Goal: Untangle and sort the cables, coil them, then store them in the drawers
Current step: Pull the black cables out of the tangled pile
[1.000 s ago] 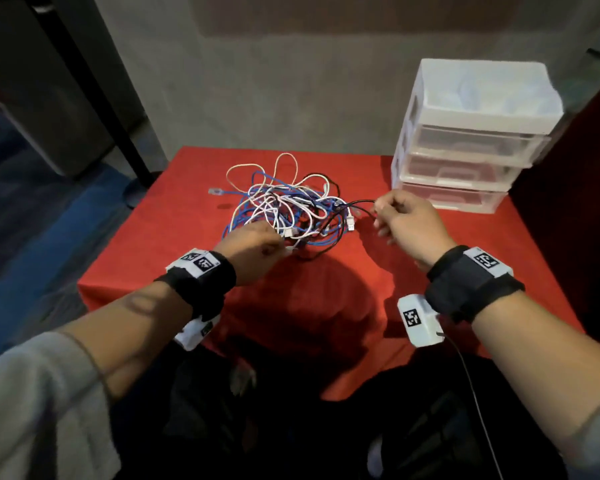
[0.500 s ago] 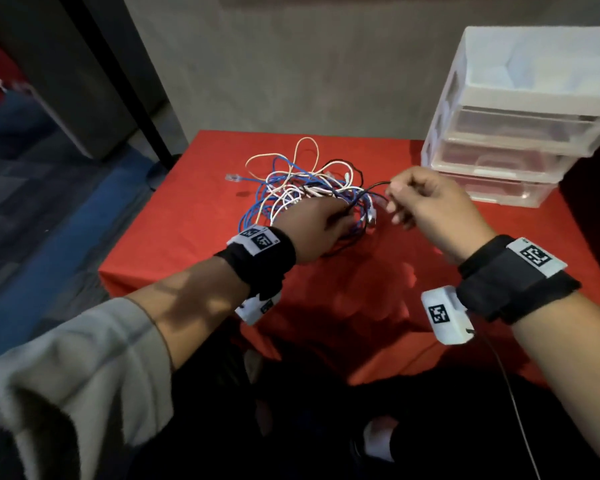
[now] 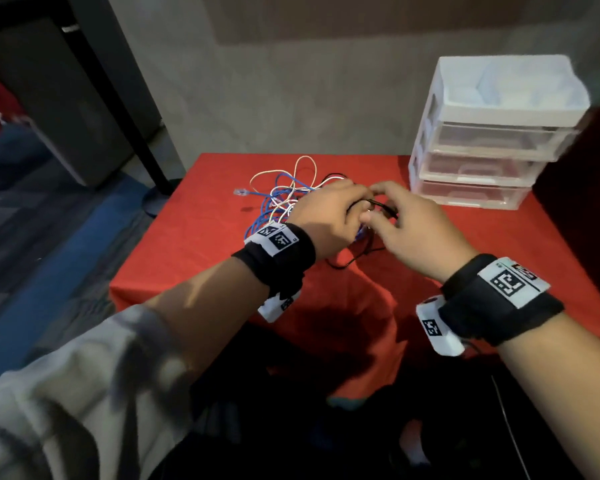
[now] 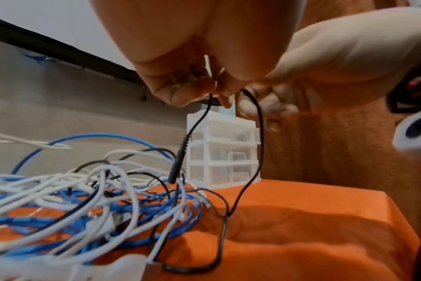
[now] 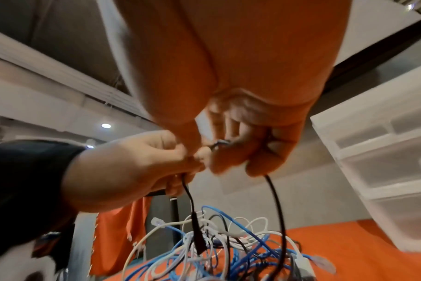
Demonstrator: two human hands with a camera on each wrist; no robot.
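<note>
A tangle of blue, white and black cables (image 3: 278,199) lies on the red-covered table (image 3: 194,237). Above its right side my two hands meet. My left hand (image 3: 352,202) pinches a thin black cable (image 4: 260,133) just below its fingertips (image 4: 180,91), and the cable's black plug barrel (image 4: 178,163) hangs from that pinch. My right hand (image 3: 383,216) pinches the same black cable (image 5: 276,209) a short way along. Between the two pinches the cable makes a small loop, and both strands drop into the tangle (image 5: 216,247). A white three-drawer unit (image 3: 492,140) stands at the back right with its drawers closed.
The table's front edge (image 3: 326,327) is near my wrists, with bare red cloth to the left of the tangle and in front of the drawer unit. A dark post (image 3: 118,84) stands on the floor beyond the table's left corner. A clear network plug (image 3: 240,192) sticks out left.
My left hand has left the tangle's front, risen to the right and taken hold of the black cable beside my right hand. The right hand has stayed on that cable.
</note>
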